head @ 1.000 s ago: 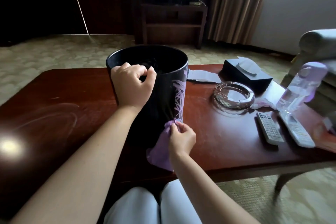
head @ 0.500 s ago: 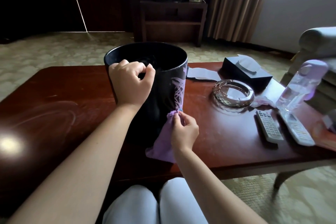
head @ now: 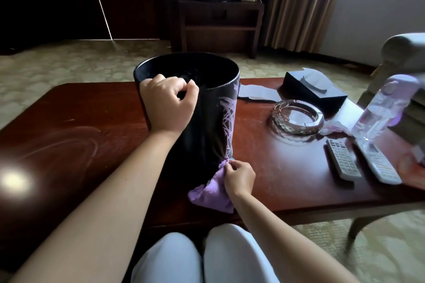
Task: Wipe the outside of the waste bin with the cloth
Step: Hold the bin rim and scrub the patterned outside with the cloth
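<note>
A glossy black waste bin (head: 207,122), streaked pale purple, is gripped at its rim by the left hand (head: 169,107). A bunched purple cloth (head: 210,190) is pinched against its base by the right hand (head: 239,176) on the table (head: 69,133).

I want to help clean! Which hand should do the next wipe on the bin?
The right hand. It already pinches the cloth against the bin low on its side. The left hand grips the rim, steadying the bin.
</note>
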A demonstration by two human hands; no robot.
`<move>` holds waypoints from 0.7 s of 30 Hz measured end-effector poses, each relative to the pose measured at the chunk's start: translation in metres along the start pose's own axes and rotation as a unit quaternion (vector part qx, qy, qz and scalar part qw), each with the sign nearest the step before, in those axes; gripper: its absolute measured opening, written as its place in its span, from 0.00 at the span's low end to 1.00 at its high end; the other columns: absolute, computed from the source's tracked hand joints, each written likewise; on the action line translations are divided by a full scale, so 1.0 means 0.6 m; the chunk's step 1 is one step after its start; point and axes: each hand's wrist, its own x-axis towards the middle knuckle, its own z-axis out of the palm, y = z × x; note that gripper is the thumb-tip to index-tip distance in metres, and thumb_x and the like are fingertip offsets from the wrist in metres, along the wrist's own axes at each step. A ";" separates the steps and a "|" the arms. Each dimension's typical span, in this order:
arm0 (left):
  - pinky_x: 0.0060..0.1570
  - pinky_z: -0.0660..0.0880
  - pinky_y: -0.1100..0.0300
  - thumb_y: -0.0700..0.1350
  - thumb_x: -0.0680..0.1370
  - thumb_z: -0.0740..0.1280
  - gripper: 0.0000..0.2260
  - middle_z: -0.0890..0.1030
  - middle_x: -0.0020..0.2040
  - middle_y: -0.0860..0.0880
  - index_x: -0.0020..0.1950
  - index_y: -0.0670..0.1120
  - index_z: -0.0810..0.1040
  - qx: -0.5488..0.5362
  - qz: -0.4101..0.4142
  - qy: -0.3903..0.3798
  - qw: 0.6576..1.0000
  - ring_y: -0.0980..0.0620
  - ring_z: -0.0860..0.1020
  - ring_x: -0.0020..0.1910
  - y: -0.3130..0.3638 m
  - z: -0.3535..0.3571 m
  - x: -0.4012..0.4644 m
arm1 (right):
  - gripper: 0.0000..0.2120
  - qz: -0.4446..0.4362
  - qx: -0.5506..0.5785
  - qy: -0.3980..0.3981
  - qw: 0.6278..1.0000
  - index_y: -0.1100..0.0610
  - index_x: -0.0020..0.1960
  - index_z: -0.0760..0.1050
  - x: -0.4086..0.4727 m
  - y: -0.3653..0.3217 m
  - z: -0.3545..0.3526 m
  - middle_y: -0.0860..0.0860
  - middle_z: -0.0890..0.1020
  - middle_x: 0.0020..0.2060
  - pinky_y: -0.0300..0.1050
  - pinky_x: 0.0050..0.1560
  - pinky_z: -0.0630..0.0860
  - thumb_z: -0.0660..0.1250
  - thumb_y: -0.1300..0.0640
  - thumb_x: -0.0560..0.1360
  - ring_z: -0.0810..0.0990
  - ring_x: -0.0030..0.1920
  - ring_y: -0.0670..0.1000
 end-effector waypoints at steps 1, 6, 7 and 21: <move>0.37 0.64 0.54 0.47 0.72 0.62 0.16 0.61 0.23 0.57 0.26 0.51 0.61 -0.001 0.001 0.002 1.000 0.52 0.64 0.26 0.000 0.001 0.000 | 0.10 -0.001 -0.005 0.005 1.000 0.59 0.53 0.82 0.003 0.000 -0.001 0.54 0.81 0.52 0.31 0.51 0.65 0.67 0.57 0.75 0.79 0.52 0.50; 0.37 0.63 0.55 0.47 0.72 0.63 0.16 0.62 0.22 0.56 0.25 0.51 0.63 0.003 -0.001 0.015 1.000 0.52 0.65 0.26 0.000 0.005 -0.002 | 0.08 -0.101 -0.018 -0.051 0.993 0.60 0.49 0.82 -0.037 0.017 0.000 0.50 0.75 0.46 0.30 0.47 0.67 0.66 0.58 0.76 0.74 0.43 0.45; 0.37 0.63 0.55 0.46 0.72 0.63 0.16 0.63 0.23 0.56 0.25 0.51 0.63 0.004 0.000 0.017 1.000 0.51 0.65 0.26 -0.001 0.005 -0.003 | 0.08 -0.110 -0.025 -0.059 0.992 0.60 0.50 0.82 -0.037 0.021 0.000 0.50 0.74 0.46 0.29 0.46 0.65 0.66 0.58 0.76 0.73 0.43 0.45; 0.38 0.61 0.57 0.45 0.72 0.63 0.16 0.61 0.23 0.56 0.26 0.51 0.62 0.003 0.009 0.031 0.999 0.53 0.63 0.26 0.001 0.006 -0.003 | 0.05 -0.147 0.000 -0.027 0.989 0.58 0.45 0.83 -0.003 0.032 -0.006 0.51 0.82 0.42 0.32 0.48 0.71 0.70 0.64 0.71 0.80 0.43 0.47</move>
